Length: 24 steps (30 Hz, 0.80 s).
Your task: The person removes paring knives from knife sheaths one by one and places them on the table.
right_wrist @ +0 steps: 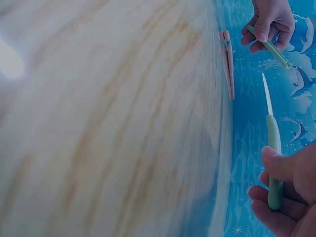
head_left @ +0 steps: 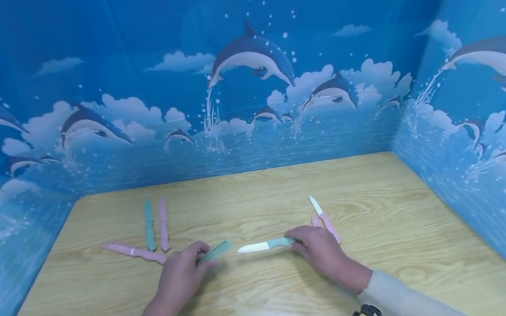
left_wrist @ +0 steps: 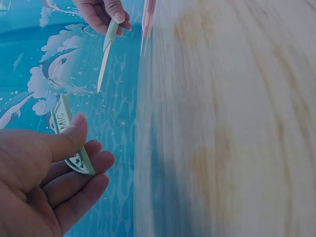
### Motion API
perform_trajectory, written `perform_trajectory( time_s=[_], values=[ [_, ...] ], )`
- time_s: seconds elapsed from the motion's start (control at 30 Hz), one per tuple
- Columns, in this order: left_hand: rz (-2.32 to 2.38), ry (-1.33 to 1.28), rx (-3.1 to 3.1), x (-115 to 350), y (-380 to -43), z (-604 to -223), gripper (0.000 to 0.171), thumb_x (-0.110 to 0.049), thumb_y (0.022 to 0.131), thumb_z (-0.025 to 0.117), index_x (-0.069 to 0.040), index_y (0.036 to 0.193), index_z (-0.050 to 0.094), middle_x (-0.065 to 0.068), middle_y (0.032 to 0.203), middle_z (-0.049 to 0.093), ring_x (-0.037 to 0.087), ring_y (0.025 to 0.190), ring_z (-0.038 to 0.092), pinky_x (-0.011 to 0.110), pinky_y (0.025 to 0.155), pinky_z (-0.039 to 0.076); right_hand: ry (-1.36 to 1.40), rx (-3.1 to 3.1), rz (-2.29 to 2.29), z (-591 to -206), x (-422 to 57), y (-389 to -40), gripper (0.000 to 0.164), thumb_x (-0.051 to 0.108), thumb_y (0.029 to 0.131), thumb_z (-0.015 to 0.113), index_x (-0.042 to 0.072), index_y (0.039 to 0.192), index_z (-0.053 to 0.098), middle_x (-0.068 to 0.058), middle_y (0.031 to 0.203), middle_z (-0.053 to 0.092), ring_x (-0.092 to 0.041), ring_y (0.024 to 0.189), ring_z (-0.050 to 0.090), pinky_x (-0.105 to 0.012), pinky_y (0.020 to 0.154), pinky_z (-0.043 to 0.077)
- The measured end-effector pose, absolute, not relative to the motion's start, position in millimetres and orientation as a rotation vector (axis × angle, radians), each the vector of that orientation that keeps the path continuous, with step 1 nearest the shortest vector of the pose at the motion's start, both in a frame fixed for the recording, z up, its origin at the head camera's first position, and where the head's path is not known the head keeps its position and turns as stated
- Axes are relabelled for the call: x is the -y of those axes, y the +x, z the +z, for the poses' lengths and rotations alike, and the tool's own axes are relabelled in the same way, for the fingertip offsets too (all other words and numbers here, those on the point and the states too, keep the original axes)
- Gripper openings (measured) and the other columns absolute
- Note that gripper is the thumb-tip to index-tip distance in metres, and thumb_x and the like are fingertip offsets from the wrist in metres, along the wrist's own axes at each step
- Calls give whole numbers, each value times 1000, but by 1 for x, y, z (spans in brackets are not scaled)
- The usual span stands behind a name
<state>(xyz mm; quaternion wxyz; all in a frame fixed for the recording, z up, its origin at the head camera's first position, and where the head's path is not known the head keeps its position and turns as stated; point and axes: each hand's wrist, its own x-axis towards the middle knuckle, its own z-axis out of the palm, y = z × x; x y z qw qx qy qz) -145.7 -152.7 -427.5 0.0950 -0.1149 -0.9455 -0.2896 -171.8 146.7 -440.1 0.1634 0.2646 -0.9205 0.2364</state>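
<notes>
My left hand (head_left: 182,273) pinches a green blade sheath (head_left: 217,251) between thumb and fingers; raised lettering shows on the sheath in the left wrist view. My right hand (head_left: 320,250) grips the green handle of a small paring knife (right_wrist: 274,140) with a bare white blade. The blade tip points left, toward the sheath, with a short gap between the two. Both are held above the table. Just beyond the right hand lies a pink-handled paring knife (head_left: 328,224) with its white blade bare, beside a pink piece (head_left: 315,221) partly hidden by that hand.
On the left of the wooden table (head_left: 251,203) lie a green knife (head_left: 150,225), a pink knife (head_left: 163,224) next to it, and another pink knife (head_left: 134,251) set at an angle near the left hand. A dolphin-printed blue curtain (head_left: 171,155) encloses the back and sides.
</notes>
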Motion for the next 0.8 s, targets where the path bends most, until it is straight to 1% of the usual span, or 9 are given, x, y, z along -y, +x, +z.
perform_trajectory(
  time_s=[0.13, 0.2, 0.3, 0.4, 0.47, 0.57, 0.67, 0.7, 0.8],
  values=[
    [-925, -329, 2789, 152, -146, -428, 25, -18, 76, 79, -6, 92, 64, 10, 74, 71, 9, 51, 53, 29, 50, 52, 748, 2632, 675, -439, -146, -171, 26, 12, 74, 78, 10, 98, 71, -8, 96, 74, -21, 89, 69, -36, 80, 58],
    [-1002, -305, 2794, 151, -145, -426, 22, -17, 80, 76, -5, 94, 64, 8, 69, 70, 8, 48, 49, 25, 43, 47, 746, 2636, 673, -439, -146, -171, 25, 12, 74, 78, 10, 98, 71, -8, 96, 74, -21, 89, 69, -36, 80, 58],
    [-1146, -266, 2783, 151, -145, -425, 17, -13, 86, 70, -4, 97, 62, 8, 69, 70, 11, 46, 50, 23, 37, 38, 747, 2639, 675, -439, -146, -171, 25, 12, 74, 78, 9, 98, 71, -9, 96, 74, -21, 89, 69, -36, 80, 58],
    [-1269, -245, 2758, 152, -146, -424, 13, -12, 91, 64, -3, 100, 61, 10, 78, 73, 10, 45, 49, 21, 35, 34, 746, 2641, 682, -439, -146, -171, 25, 12, 74, 78, 10, 98, 71, -9, 97, 74, -21, 89, 69, -36, 80, 58],
    [-1362, -241, 2753, 154, -147, -424, 10, -12, 94, 60, -4, 100, 60, 14, 76, 72, 9, 43, 45, 20, 35, 31, 742, 2641, 685, -439, -145, -171, 26, 12, 74, 78, 10, 98, 71, -9, 97, 74, -21, 89, 69, -36, 80, 58],
    [-1525, -221, 2727, 157, -147, -423, 11, -14, 96, 56, -4, 100, 59, 16, 81, 72, 11, 47, 51, 20, 44, 45, 741, 2636, 694, -440, -145, -172, 26, 12, 74, 78, 10, 98, 71, -9, 96, 74, -21, 89, 69, -36, 79, 58],
    [-1684, -219, 2683, 160, -147, -422, 12, -12, 97, 54, -1, 102, 56, 19, 94, 73, 21, 67, 67, 31, 63, 59, 742, 2632, 709, -441, -145, -171, 25, 12, 74, 78, 11, 98, 71, -9, 94, 75, -19, 86, 70, -34, 77, 59],
    [-1731, -215, 2670, 161, -147, -422, 12, -11, 98, 53, 0, 103, 55, 19, 100, 72, 25, 75, 69, 35, 69, 60, 742, 2632, 712, -442, -145, -171, 25, 12, 74, 78, 11, 97, 71, -8, 93, 75, -19, 85, 70, -34, 76, 59],
    [-1835, -206, 2650, 162, -148, -422, 14, -10, 98, 51, 2, 105, 53, 22, 103, 71, 29, 82, 69, 34, 73, 60, 736, 2632, 716, -442, -144, -171, 23, 12, 74, 78, 12, 96, 72, -8, 91, 76, -17, 83, 70, -33, 74, 59]
  ],
)
